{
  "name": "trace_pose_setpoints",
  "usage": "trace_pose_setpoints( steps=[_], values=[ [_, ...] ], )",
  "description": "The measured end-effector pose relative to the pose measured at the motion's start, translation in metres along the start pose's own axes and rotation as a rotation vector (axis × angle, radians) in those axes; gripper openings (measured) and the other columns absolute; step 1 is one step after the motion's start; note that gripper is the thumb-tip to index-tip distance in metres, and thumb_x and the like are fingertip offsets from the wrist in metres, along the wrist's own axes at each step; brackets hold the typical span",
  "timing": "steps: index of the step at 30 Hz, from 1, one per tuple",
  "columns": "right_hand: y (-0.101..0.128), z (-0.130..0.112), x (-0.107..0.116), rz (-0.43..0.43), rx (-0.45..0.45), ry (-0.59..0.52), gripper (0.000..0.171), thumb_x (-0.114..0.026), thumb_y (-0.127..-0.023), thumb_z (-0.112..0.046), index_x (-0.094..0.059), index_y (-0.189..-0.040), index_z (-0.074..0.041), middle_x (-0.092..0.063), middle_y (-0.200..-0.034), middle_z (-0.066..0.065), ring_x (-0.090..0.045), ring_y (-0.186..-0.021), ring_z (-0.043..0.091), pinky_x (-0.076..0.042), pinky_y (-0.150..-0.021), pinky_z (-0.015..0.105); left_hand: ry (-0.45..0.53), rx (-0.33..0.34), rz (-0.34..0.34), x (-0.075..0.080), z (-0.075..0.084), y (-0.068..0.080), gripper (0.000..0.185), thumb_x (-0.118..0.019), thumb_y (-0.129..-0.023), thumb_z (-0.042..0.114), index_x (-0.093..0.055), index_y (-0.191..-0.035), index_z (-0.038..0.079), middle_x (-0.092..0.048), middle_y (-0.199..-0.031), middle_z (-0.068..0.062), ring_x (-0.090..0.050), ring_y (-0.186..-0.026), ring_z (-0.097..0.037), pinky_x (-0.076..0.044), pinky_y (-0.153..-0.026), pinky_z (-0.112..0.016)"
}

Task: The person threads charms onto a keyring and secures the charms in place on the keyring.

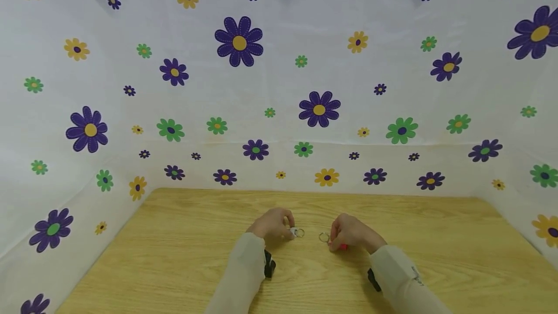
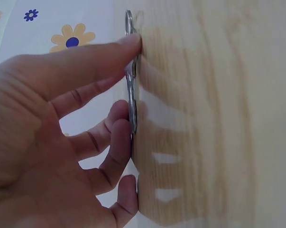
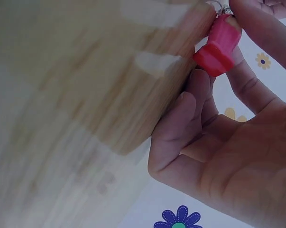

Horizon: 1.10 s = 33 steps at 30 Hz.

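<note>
Left hand: the left hand (image 1: 271,224) rests on the wooden table (image 1: 183,256), fingers curled down onto a flat silvery key piece (image 2: 131,102); in the left wrist view the fingertips (image 2: 131,43) press that metal against the wood, thumb on top
Left key ring: a small metal ring (image 1: 299,232) shows just beyond the left hand's fingertips, lying on the table
Right hand: the right hand (image 1: 348,232) rests on the table near the left one, fingers curled round a small red charm (image 3: 218,46); the right wrist view shows it pinched between thumb and fingers at the table surface
Right key ring: a second metal ring (image 1: 323,237) lies on the wood just left of the right hand, apart from the first ring
Position: both hands and both rings sit near the middle of the table, towards the person
Sleeves: pale sleeves (image 1: 244,275) cover both forearms
Surround: white sheeting with flower prints (image 1: 279,86) stands behind and beside the table
</note>
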State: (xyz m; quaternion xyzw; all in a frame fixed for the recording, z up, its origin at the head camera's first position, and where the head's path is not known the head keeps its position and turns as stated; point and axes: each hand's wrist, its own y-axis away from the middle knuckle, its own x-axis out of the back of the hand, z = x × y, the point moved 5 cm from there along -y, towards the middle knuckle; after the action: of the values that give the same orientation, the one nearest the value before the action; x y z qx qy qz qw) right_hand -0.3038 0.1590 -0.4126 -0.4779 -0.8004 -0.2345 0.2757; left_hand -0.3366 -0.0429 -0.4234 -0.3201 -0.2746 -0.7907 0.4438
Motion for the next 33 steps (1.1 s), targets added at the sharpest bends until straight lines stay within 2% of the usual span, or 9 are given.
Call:
trace_pose_setpoints(
  steps=[4,10,13,15,17,19,21,27,33],
  values=[
    [0.002,-0.001,0.002,-0.008,-0.008,0.018,0.017,-0.081,-0.076,0.002,-0.066,-0.068,-0.002,-0.056,-0.063,-0.003,-0.045,-0.058,0.01,-0.036,-0.055,0.024,-0.011,0.004,0.01,-0.002,0.001,0.001,0.018,-0.081,-0.085,0.008,-0.064,-0.092,0.01,-0.062,-0.096,-0.007,-0.055,-0.086,-0.023,-0.048,-0.085,-0.049],
    [0.006,0.003,0.01,-0.013,-0.065,-0.057,0.013,-0.076,-0.079,-0.001,-0.064,-0.073,0.0,-0.059,-0.067,0.0,-0.049,-0.06,0.013,-0.041,-0.056,0.025,-0.001,0.009,0.042,-0.003,0.005,0.006,0.02,-0.079,-0.087,0.007,-0.059,-0.086,0.01,-0.061,-0.08,0.0,-0.054,-0.077,-0.019,-0.023,-0.102,-0.077],
    [0.007,0.004,0.011,-0.028,-0.078,-0.109,0.011,-0.073,-0.08,0.001,-0.063,-0.075,0.001,-0.063,-0.068,0.003,-0.055,-0.06,0.013,-0.047,-0.056,0.026,-0.017,-0.003,0.058,-0.003,0.006,0.007,0.02,-0.078,-0.089,0.008,-0.059,-0.082,0.011,-0.06,-0.076,0.002,-0.054,-0.076,-0.017,-0.019,-0.103,-0.08],
    [0.008,0.004,0.011,-0.039,-0.09,-0.14,0.011,-0.072,-0.081,0.002,-0.063,-0.076,0.002,-0.067,-0.07,0.005,-0.06,-0.061,0.014,-0.053,-0.058,0.027,-0.028,-0.011,0.061,-0.004,0.006,0.006,0.02,-0.077,-0.09,0.008,-0.06,-0.081,0.011,-0.059,-0.076,0.003,-0.053,-0.075,-0.015,-0.032,-0.103,-0.071],
    [0.007,0.005,0.011,-0.05,-0.108,-0.17,0.009,-0.07,-0.082,0.003,-0.063,-0.078,0.003,-0.069,-0.073,0.009,-0.065,-0.062,0.016,-0.057,-0.06,0.03,-0.029,-0.026,0.059,-0.004,0.005,0.005,0.02,-0.076,-0.091,0.008,-0.059,-0.081,0.01,-0.058,-0.077,0.002,-0.051,-0.074,-0.015,-0.045,-0.093,-0.054],
    [0.007,0.005,0.011,-0.055,-0.119,-0.178,0.006,-0.067,-0.083,0.004,-0.062,-0.08,0.004,-0.07,-0.076,0.011,-0.067,-0.063,0.017,-0.059,-0.061,0.032,-0.016,-0.044,0.051,-0.004,0.006,0.005,0.019,-0.075,-0.091,0.006,-0.06,-0.081,0.008,-0.057,-0.077,0.001,-0.05,-0.073,-0.015,-0.047,-0.078,-0.039],
    [0.006,0.005,0.012,-0.056,-0.125,-0.167,0.004,-0.064,-0.084,0.006,-0.062,-0.081,0.004,-0.07,-0.077,0.011,-0.066,-0.063,0.017,-0.058,-0.061,0.032,0.004,-0.062,0.041,-0.003,0.007,0.007,0.018,-0.075,-0.091,0.004,-0.06,-0.082,0.007,-0.058,-0.077,0.0,-0.049,-0.072,-0.014,-0.044,-0.067,-0.031],
    [0.004,0.008,0.014,-0.035,-0.109,-0.128,0.009,-0.057,-0.084,0.008,-0.063,-0.08,0.003,-0.069,-0.075,0.008,-0.056,-0.061,0.014,-0.048,-0.057,0.024,0.065,-0.092,0.029,0.0,0.009,0.012,0.015,-0.072,-0.093,0.003,-0.06,-0.083,0.006,-0.061,-0.076,0.0,-0.049,-0.067,-0.011,-0.041,-0.061,-0.024],
    [0.006,0.007,0.013,-0.06,-0.047,-0.196,0.009,-0.06,-0.077,0.013,-0.062,-0.078,0.004,-0.07,-0.076,0.01,-0.06,-0.065,0.014,-0.043,-0.056,0.024,0.175,-0.103,0.005,-0.003,0.007,0.012,0.007,-0.064,-0.097,-0.001,-0.062,-0.091,0.003,-0.071,-0.077,-0.004,-0.053,-0.063,-0.01,-0.038,-0.057,-0.022]
  ],
)
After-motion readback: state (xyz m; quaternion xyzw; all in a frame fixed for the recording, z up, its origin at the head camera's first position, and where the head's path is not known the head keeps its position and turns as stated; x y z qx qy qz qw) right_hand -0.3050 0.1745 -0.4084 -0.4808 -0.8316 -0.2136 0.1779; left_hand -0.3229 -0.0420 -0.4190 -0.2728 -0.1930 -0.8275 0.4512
